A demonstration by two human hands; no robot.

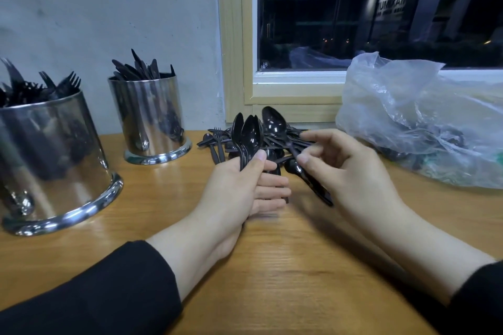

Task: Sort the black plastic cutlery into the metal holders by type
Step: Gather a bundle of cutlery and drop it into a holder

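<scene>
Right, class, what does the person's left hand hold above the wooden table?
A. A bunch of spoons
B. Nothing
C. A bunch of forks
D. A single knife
A: the left hand grips several black spoons, their oval bowls pointing up, while the forks stand in the nearer metal holder.

I see glossy black plastic spoons (251, 134), mirror-silver metal holders (152, 114), a grained honey-brown wooden table (272, 266), black sleeves (109, 294).
</scene>
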